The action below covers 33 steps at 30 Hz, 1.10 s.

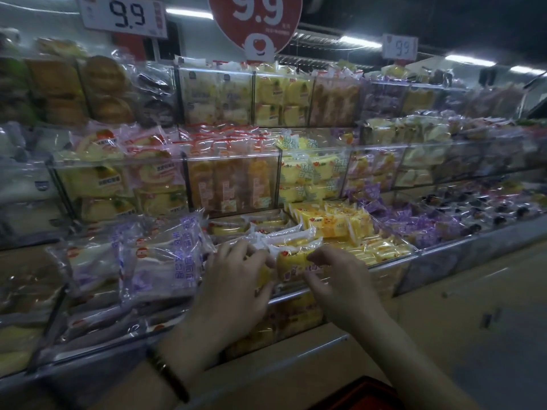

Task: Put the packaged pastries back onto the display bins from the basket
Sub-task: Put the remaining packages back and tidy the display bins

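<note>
The left hand [236, 282] and the right hand [334, 276] both held a clear plastic packet with a yellow cake inside [291, 260]. The left grip was curled round its 9 o'clock end. The right grip pinched its 3 o'clock end. The packet sat on top of other cakes in the front clear plastic display bin [288, 297]. Big purple-printed bread bags [165, 261] lay at 9 o'clock from the hands. A red plastic basket [364, 393] showed at 6 o'clock, low in view. A round red price sign [256, 22] hung at 12 o'clock. A dark bead bracelet [167, 372] was on the left wrist.
</note>
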Each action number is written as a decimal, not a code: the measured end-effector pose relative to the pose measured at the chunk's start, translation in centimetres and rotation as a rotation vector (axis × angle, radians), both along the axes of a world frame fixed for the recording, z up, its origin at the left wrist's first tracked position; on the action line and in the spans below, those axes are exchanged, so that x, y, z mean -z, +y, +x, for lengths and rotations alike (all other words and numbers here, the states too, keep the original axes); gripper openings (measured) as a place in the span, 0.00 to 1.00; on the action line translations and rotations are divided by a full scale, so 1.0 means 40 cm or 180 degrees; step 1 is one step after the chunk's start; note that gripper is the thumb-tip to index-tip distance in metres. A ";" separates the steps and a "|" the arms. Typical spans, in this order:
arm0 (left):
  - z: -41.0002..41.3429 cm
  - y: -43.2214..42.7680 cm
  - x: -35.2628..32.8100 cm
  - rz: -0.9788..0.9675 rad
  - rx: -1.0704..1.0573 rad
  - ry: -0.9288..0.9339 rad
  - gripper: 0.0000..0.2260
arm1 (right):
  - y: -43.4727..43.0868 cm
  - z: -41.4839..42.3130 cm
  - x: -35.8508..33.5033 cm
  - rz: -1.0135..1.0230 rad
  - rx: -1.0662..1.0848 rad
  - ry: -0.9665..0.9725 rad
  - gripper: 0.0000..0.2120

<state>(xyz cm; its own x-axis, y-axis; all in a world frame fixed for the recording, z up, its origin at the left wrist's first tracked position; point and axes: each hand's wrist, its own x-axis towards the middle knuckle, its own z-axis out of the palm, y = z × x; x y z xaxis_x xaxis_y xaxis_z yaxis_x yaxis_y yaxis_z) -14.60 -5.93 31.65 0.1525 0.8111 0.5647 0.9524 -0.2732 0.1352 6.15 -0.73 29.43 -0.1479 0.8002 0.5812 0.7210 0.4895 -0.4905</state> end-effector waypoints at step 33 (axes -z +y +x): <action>0.300 0.254 -0.711 -0.2557 -0.0291 -0.0344 0.14 | 0.188 0.290 -0.721 -0.2340 0.0052 -0.0629 0.18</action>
<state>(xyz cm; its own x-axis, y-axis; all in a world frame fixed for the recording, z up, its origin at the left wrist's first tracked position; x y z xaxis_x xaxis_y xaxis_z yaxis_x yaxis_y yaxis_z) -2.60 4.22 60.09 0.0440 0.9814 -0.1868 0.9368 0.0244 0.3490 17.76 6.79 58.29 -0.1786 0.9741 -0.1384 0.8336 0.0750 -0.5472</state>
